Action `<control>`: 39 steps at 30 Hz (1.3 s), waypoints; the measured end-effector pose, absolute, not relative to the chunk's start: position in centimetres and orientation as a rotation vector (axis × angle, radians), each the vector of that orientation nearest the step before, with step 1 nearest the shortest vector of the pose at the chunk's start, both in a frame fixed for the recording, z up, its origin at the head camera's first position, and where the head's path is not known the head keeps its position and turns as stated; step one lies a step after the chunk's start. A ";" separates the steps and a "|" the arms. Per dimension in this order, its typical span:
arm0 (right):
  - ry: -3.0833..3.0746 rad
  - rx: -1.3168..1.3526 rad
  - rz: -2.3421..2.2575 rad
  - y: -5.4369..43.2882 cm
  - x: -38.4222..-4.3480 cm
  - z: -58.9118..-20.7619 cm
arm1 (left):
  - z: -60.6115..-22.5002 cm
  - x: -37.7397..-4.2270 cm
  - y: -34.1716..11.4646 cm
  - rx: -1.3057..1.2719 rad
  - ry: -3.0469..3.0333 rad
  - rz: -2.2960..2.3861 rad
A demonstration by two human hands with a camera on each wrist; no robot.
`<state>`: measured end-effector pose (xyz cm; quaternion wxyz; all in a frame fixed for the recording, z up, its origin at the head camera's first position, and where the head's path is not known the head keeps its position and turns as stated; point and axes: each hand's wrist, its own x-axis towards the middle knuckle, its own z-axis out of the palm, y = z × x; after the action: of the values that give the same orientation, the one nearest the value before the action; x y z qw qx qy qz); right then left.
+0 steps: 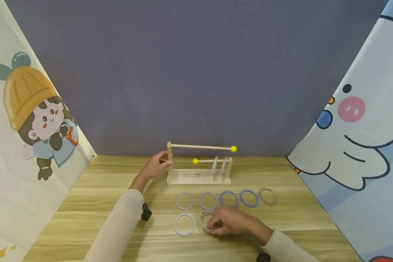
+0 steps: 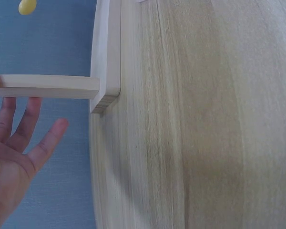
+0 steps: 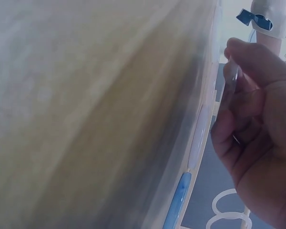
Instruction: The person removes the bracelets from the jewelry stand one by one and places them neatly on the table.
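Note:
A wooden stand [image 1: 190, 177] has two horizontal pegs with yellow ball ends, one high and one low. My left hand [image 1: 154, 168] holds its tall left post [image 2: 52, 87], thumb on one side and fingers on the other. Two whitish bangles [image 1: 214, 165] hang on the lower peg near the short right post. With thumb and fingers, my right hand [image 1: 230, 220] pinches a pale, translucent bangle [image 1: 202, 222] low over the table; the hand covers part of it. To its left lies a white bangle [image 1: 175, 224].
Behind the right hand, a row of bangles lies on the wooden table [image 1: 95, 203]: pink [image 1: 176, 201], purple [image 1: 200, 201], two blue ones [image 1: 249, 190] and a brownish-pink one [image 1: 277, 198]. A dark grey panel [image 1: 196, 72] rises behind the stand, with cartoon-printed sheets at both sides.

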<state>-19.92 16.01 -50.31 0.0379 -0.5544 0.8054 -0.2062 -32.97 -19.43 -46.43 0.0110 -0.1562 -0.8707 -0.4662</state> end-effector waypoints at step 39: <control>2.419 -1.313 -0.733 16.1 -19.9 -49.9 | -46.2 -32.6 -19.3 -0.475 -2.723 -1.463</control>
<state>-19.88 16.05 -49.87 0.1462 -0.4560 0.8401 -0.2547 -32.61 -19.29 -46.18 0.0070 -0.1517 -0.8708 -0.4677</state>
